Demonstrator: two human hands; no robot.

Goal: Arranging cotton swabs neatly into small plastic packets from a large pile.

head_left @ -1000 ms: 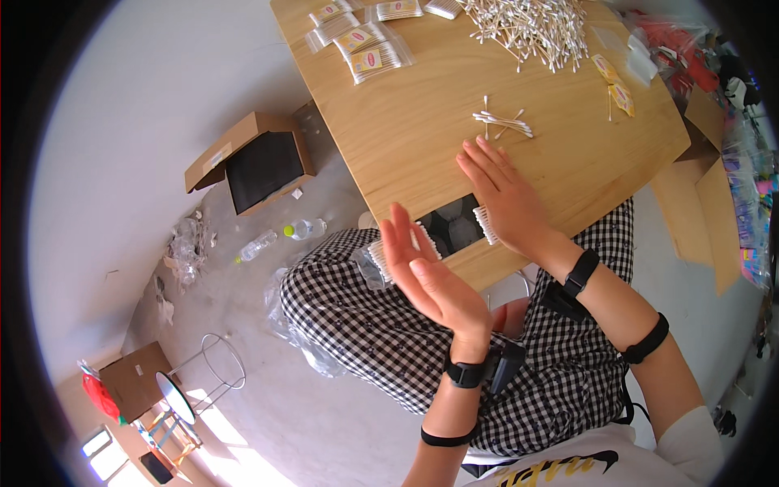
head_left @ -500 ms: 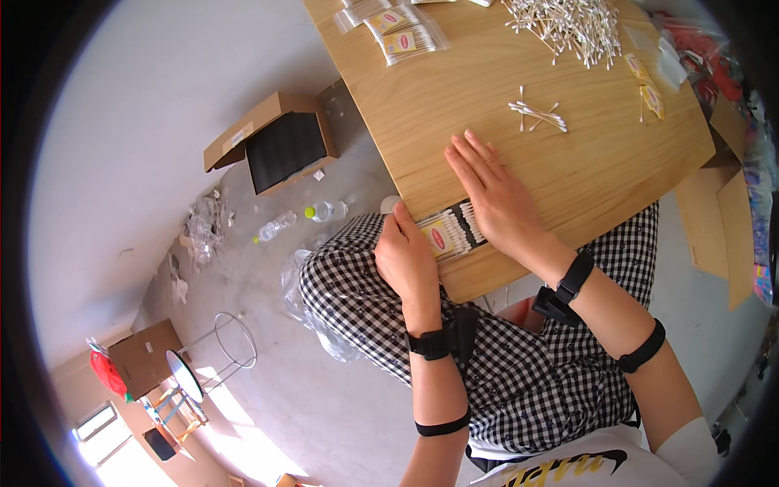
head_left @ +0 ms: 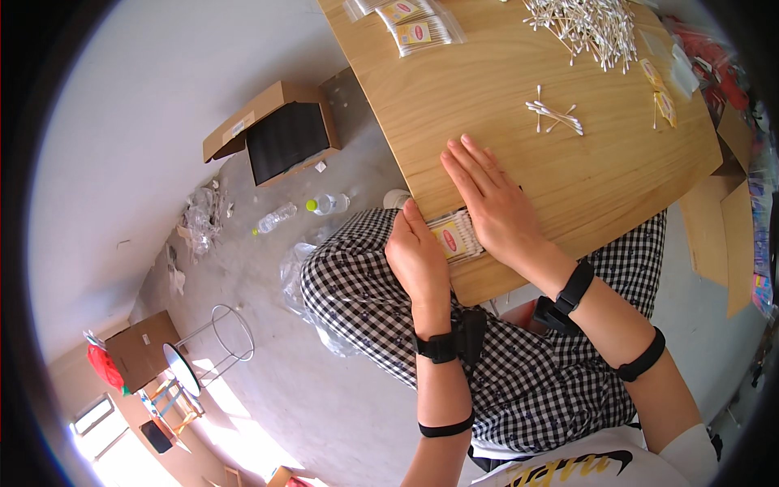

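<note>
A flat clear bag of cotton swabs (head_left: 451,237) with a yellow label lies at the table's near left corner. My left hand (head_left: 418,256) is closed at the bag's left edge, thumb uppermost; its other fingers are mostly hidden. Stretched out flat, my right hand (head_left: 499,207) rests over the bag's right end and the tabletop, covering part of the swabs. Beyond it, several loose swabs (head_left: 554,115) lie crossed on the wood. Farther back is a big heap of cotton swabs (head_left: 596,28). Filled swab bags (head_left: 418,32) lie at the far left of the table.
The wooden table (head_left: 454,105) ends just left of my left hand. Yellow wrappers (head_left: 661,93) lie near its right side. On the floor at left are an open cardboard box (head_left: 284,134), plastic bottles (head_left: 329,204) and a stool (head_left: 182,369). Another carton (head_left: 714,231) stands at right.
My right hand has slid left across the bag, covering swabs and a dark strip that showed before. The hands are closer together. The whole view has shifted slightly.
</note>
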